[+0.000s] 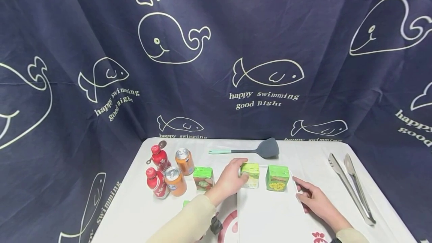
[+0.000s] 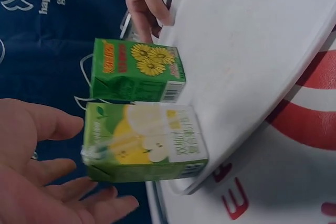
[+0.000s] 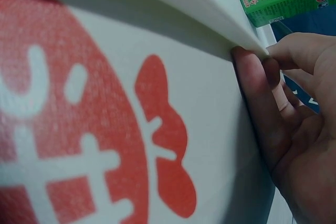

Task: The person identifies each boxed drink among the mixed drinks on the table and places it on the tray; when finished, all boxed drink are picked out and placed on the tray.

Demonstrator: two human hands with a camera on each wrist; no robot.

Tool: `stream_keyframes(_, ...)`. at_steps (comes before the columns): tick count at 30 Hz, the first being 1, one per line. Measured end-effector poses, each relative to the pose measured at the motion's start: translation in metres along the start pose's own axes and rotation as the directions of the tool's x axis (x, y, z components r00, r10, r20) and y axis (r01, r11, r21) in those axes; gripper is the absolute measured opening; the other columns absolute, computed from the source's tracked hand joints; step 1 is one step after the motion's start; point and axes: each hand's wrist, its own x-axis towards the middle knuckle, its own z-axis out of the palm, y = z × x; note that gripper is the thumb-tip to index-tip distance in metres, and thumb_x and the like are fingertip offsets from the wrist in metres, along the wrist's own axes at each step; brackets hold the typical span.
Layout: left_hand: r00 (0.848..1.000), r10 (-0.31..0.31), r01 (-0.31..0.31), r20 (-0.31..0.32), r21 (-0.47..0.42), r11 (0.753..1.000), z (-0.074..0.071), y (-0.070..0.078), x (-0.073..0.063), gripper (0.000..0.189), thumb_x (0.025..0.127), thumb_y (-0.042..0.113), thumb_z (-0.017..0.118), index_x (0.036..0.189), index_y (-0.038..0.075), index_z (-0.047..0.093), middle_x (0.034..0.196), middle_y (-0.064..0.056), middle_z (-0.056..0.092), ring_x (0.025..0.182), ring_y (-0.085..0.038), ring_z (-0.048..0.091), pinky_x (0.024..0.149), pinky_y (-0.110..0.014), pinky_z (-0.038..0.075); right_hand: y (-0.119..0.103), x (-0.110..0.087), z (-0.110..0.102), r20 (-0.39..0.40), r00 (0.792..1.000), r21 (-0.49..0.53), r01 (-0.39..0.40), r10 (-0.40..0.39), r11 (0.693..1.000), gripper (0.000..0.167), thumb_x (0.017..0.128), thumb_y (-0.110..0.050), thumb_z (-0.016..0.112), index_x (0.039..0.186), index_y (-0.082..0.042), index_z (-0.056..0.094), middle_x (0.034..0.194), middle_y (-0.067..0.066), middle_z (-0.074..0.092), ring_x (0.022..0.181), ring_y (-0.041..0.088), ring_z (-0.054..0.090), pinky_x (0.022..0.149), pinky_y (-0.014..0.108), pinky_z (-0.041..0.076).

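My left hand (image 1: 233, 177) is at a yellow-green juice box (image 1: 250, 175), thumb in front of it. In the left wrist view the fingers (image 2: 58, 169) are spread and loosely bent, with a gap to the juice box. A green drink box with yellow flowers (image 1: 277, 178) stands to its right. Both boxes stand at the far end of a white board (image 1: 266, 213). My right hand (image 1: 315, 200) pinches the board's right edge between thumb and finger. In the right wrist view, that edge is raised above the red-printed tablecloth (image 3: 205, 103).
Two red bottles (image 1: 157, 183) and two orange cans (image 1: 175, 181) stand at the left. Beside them is a green box with a brown front (image 1: 203, 178). A spatula (image 1: 249, 150) lies behind, metal tongs (image 1: 352, 188) at the right. Another green box (image 1: 186, 203) is mostly hidden by my left sleeve.
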Motion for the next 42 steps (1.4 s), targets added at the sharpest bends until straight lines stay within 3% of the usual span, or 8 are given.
stream_keyframes(5, 0.999, 0.034, -0.036, 0.027, 0.078, 0.996, -0.011, 0.009, -0.015, 0.068, 0.092, 0.011, 0.071, 0.154, 0.002, 0.046, 0.156, -0.016, 0.047, 0.144, -0.033, 0.045, 0.119, -0.046, 0.038, -0.002, -0.002, -0.001, 0.001, 1.0, 0.004, 0.005, -0.005, 1.0, 0.064, 0.096, -0.002, 0.067, 0.154, 0.005, 0.043, 0.106, 0.011, 0.053, 0.062, 0.014, 0.052, 0.051, 0.03, 0.056)
stream_keyframes(10, 0.996, 0.066, -0.073, 0.054, 0.147, 0.986, -0.023, 0.01, -0.034, 0.066, 0.094, 0.014, 0.07, 0.155, 0.005, 0.047, 0.159, -0.014, 0.045, 0.146, -0.033, 0.042, 0.119, -0.049, 0.038, -0.002, -0.002, -0.002, 0.005, 1.0, 0.023, -0.006, 0.005, 1.0, 0.064, 0.096, -0.001, 0.067, 0.155, 0.004, 0.043, 0.107, 0.011, 0.052, 0.061, 0.014, 0.052, 0.051, 0.031, 0.057)
stream_keyframes(17, 0.991, 0.101, -0.117, 0.085, 0.224, 0.967, -0.037, -0.005, -0.054, 0.056, 0.096, 0.021, 0.07, 0.15, 0.011, 0.054, 0.157, -0.013, 0.048, 0.144, -0.032, 0.045, 0.117, -0.051, 0.041, 0.0, -0.003, -0.003, 0.001, 1.0, 0.014, -0.006, 0.006, 1.0, 0.063, 0.096, -0.001, 0.066, 0.154, 0.004, 0.044, 0.106, 0.011, 0.052, 0.061, 0.014, 0.052, 0.051, 0.032, 0.057)
stream_keyframes(27, 0.98, 0.194, -0.201, 0.055, 0.281, 0.938, -0.056, -0.027, -0.085, 0.041, 0.098, 0.024, 0.07, 0.138, 0.014, 0.065, 0.15, -0.011, 0.055, 0.139, -0.031, 0.051, 0.11, -0.053, 0.048, 0.001, -0.004, -0.003, -0.006, 1.0, 0.025, -0.021, 0.021, 0.999, 0.063, 0.095, 0.0, 0.067, 0.154, 0.003, 0.044, 0.108, 0.012, 0.052, 0.062, 0.014, 0.051, 0.05, 0.033, 0.057)
stream_keyframes(35, 0.99, 0.141, -0.142, 0.025, 0.24, 0.96, -0.067, -0.046, -0.115, 0.041, 0.098, 0.034, 0.072, 0.137, 0.023, 0.066, 0.146, -0.001, 0.06, 0.134, -0.023, 0.055, 0.107, -0.051, 0.051, 0.0, -0.001, -0.001, 0.01, 0.999, 0.037, -0.051, 0.05, 0.998, 0.064, 0.096, -0.001, 0.067, 0.156, 0.001, 0.043, 0.109, 0.012, 0.051, 0.061, 0.016, 0.053, 0.051, 0.033, 0.057)
stream_keyframes(42, 0.995, 0.097, -0.09, -0.028, 0.176, 0.98, -0.075, -0.068, -0.14, 0.042, 0.095, 0.037, 0.078, 0.135, 0.033, 0.066, 0.134, 0.014, 0.064, 0.125, -0.014, 0.061, 0.103, -0.046, 0.054, -0.001, 0.0, 0.0, 0.007, 1.0, 0.025, -0.015, 0.014, 1.0, 0.063, 0.096, -0.001, 0.065, 0.155, 0.004, 0.043, 0.107, 0.011, 0.052, 0.058, 0.015, 0.053, 0.049, 0.033, 0.057)
